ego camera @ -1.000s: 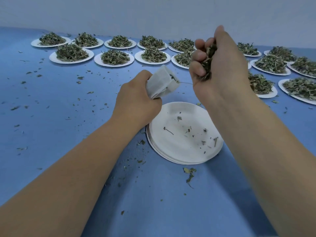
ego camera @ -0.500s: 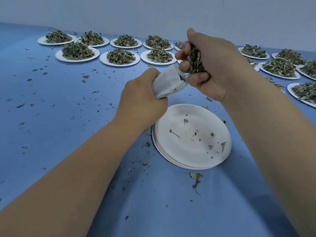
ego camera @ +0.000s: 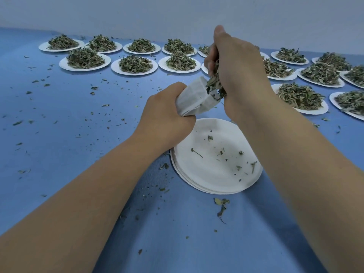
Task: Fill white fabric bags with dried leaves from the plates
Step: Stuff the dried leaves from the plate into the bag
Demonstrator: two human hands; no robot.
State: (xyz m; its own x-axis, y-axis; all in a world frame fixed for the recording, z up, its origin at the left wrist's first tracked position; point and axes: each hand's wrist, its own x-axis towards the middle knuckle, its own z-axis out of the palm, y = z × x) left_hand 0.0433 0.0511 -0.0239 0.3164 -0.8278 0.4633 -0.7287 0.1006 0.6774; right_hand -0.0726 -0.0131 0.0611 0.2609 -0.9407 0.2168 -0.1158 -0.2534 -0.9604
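My left hand [ego camera: 166, 115] grips a white fabric bag [ego camera: 195, 99] by its lower end, the mouth pointing up and to the right. Above it my right hand [ego camera: 242, 75] holds a handful of dried leaves [ego camera: 214, 79] with curled fingers, and the bottom of the bunch touches the bag's mouth. Both hands hover over a stack of white paper plates [ego camera: 216, 174] that carries only a few leaf crumbs.
Several white plates heaped with dried leaves stand in rows along the back, such as one at far left [ego camera: 84, 60] and one at right [ego camera: 301, 97]. Leaf bits litter the blue tabletop [ego camera: 69, 119]. A pale wall rises behind.
My right hand has come down and leftward with its handful until the leaves meet the bag's mouth. My left hand has kept its grip on the bag.
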